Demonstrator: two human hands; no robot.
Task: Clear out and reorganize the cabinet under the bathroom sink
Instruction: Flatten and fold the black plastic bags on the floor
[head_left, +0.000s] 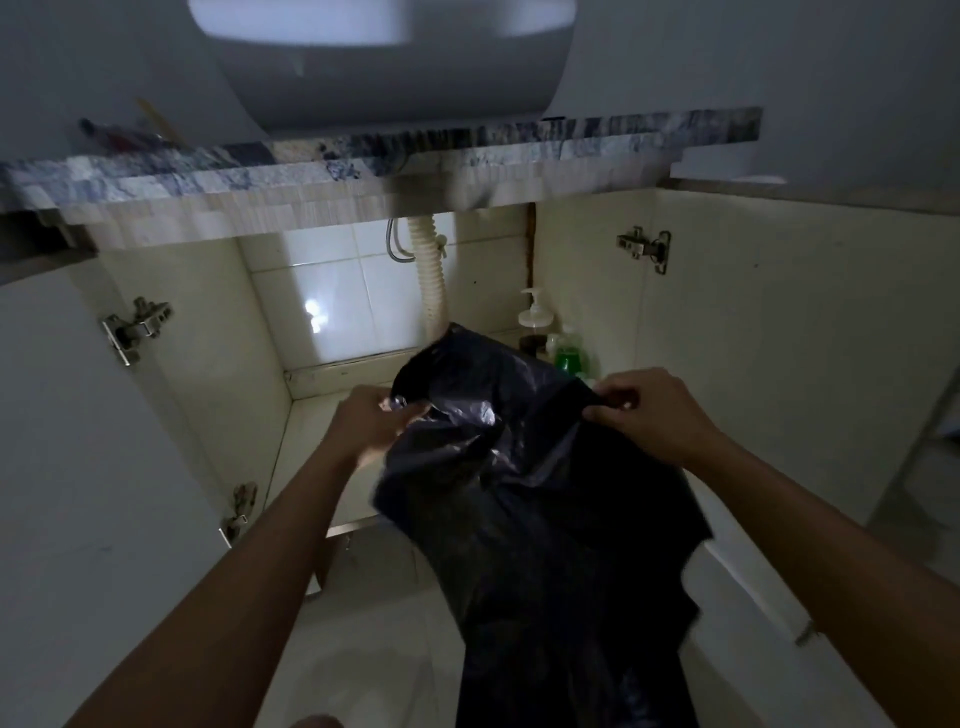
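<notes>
Head view: black trash bag (540, 493) held up in front of the open cabinet (218, 338), hanging down toward the floor. Left hand (371, 421) grips the bag's top edge on its left side; right hand (649, 410) pinches the top edge on the right, fingers curled. Behind the bag, cabinet back right: pump bottle (532, 312) and green bottle (570, 356), close together. White drain hose (431, 270) runs down the back. Stone countertop (363, 161) and sink basin (389, 67) above.
</notes>
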